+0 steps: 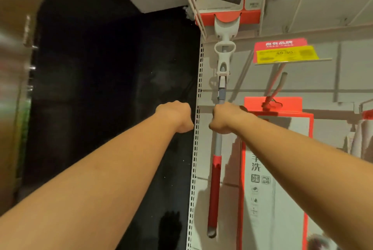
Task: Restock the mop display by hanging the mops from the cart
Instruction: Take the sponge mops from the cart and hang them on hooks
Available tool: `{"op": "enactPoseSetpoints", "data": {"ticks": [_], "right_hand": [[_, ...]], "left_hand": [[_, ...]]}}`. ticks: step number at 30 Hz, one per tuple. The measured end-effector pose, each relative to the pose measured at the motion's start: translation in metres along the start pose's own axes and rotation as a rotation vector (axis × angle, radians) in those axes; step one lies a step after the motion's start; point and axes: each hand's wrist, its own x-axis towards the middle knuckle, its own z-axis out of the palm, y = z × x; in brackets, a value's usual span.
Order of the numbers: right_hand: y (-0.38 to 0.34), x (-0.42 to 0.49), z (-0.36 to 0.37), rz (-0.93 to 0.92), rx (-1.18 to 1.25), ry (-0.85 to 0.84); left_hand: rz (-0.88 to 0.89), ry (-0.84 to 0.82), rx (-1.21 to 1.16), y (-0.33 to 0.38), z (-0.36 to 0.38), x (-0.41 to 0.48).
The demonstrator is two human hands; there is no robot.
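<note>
A mop (219, 147) with a grey pole, red grip and white squeeze handle hangs head-up against the white display panel (228, 199). Its red and white packaged head (226, 9) sits at the top, by the hanging rods. My right hand (226, 118) grips the pole about halfway up. My left hand (175, 116) is raised level with it, just left of the panel's slotted upright (196, 149), fingers curled and hidden behind the hand, holding nothing that I can see.
A red and white boxed mop (276, 169) hangs to the right on a hook, under a red and yellow price tag (284, 51). White cloth mop strands (361, 138) show at far right. A dark wall lies left of the display.
</note>
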Motion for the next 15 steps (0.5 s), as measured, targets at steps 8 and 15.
{"op": "enactPoseSetpoints", "data": {"ticks": [8, 15], "right_hand": [[-0.039, -0.057, 0.018, -0.158, 0.097, -0.04], [-0.086, -0.102, 0.021, -0.295, 0.202, -0.081]], "left_hand": [[-0.193, -0.083, 0.092, -0.018, 0.004, -0.085], [-0.31, -0.151, 0.164, -0.031, -0.001, -0.158]]}}
